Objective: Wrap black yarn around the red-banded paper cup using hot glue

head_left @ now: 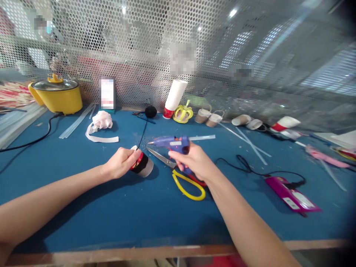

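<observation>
Both hands work near the middle of the blue bench (83, 207). Left hand (122, 161) is closed around a paper cup (142, 165) lying on its side, steadying it so the wrapped side faces the tool. Right hand (194, 161) is wrapped around the grip of a blue glue gun (172, 142), nozzle aimed left toward the cup. Yellow-handled scissors (180, 178) lie just under the gun, near at hand. A black yarn strand (143, 133) runs from the cup back to a dark ball (150, 111).

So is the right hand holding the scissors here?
No, the right hand grips the blue glue gun, while the scissors lie on the blue table beneath it.
</observation>
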Action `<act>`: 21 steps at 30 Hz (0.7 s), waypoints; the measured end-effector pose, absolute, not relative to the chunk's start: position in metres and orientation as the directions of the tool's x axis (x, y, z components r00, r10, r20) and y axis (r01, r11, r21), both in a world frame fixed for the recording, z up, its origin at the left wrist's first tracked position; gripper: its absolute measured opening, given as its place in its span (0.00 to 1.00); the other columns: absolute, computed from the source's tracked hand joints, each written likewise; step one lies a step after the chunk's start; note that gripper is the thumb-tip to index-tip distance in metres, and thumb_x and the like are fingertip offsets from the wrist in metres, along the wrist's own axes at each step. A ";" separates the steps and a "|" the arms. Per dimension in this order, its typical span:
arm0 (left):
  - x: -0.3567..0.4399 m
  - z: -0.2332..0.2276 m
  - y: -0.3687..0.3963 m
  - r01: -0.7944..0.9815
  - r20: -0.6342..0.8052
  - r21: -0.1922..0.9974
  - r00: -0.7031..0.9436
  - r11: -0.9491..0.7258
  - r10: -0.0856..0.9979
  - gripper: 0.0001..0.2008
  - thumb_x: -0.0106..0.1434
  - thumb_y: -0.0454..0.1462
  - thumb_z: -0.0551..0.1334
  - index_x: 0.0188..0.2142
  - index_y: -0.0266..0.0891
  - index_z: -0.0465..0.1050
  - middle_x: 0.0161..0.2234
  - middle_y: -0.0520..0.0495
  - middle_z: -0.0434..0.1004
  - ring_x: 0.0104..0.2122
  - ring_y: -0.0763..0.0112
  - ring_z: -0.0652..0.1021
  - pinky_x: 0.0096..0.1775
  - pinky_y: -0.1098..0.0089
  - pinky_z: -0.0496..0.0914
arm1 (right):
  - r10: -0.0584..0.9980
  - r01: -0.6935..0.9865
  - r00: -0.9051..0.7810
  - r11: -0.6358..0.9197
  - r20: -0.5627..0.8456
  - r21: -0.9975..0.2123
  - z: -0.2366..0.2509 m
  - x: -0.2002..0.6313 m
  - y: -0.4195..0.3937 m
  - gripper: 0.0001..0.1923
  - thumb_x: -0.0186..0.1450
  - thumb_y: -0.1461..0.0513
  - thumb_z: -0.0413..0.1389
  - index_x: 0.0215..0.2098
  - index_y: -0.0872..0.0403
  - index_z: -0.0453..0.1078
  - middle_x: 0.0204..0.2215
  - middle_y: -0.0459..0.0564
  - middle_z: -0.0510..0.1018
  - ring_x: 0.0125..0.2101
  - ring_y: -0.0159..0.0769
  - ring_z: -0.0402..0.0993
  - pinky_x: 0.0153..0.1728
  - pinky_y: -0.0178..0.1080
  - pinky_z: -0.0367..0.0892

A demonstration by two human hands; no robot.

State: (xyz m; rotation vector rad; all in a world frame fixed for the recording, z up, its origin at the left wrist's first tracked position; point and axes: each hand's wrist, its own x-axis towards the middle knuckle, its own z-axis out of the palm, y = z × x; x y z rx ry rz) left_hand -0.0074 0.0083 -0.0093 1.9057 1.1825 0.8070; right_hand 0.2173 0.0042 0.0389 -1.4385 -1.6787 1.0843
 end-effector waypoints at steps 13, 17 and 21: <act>-0.007 -0.008 0.006 0.381 0.232 0.842 0.386 -0.383 0.893 0.24 0.63 0.47 0.45 0.14 0.39 0.52 0.14 0.56 0.52 0.17 0.80 0.54 0.20 0.74 0.52 | 0.983 0.727 0.173 -0.165 -0.054 -0.667 -0.009 0.254 0.103 0.20 0.58 0.52 0.55 0.16 0.57 0.65 0.13 0.50 0.71 0.17 0.32 0.70 0.19 0.33 0.62; -0.007 -0.007 0.005 0.365 0.250 0.842 0.385 -0.396 0.888 0.24 0.63 0.48 0.45 0.14 0.39 0.52 0.14 0.56 0.53 0.17 0.80 0.55 0.20 0.74 0.52 | 0.986 0.818 0.168 -0.128 0.021 -0.561 0.006 0.243 0.102 0.17 0.56 0.55 0.58 0.16 0.57 0.66 0.18 0.56 0.74 0.31 0.44 0.73 0.28 0.37 0.63; -0.006 -0.007 0.004 0.370 0.258 0.832 0.401 -0.413 0.879 0.24 0.63 0.47 0.44 0.15 0.39 0.52 0.14 0.56 0.53 0.17 0.80 0.55 0.19 0.74 0.52 | 0.999 0.824 0.001 0.021 0.040 -0.567 0.022 0.209 0.083 0.18 0.59 0.52 0.54 0.20 0.56 0.71 0.24 0.56 0.76 0.36 0.43 0.72 0.32 0.37 0.62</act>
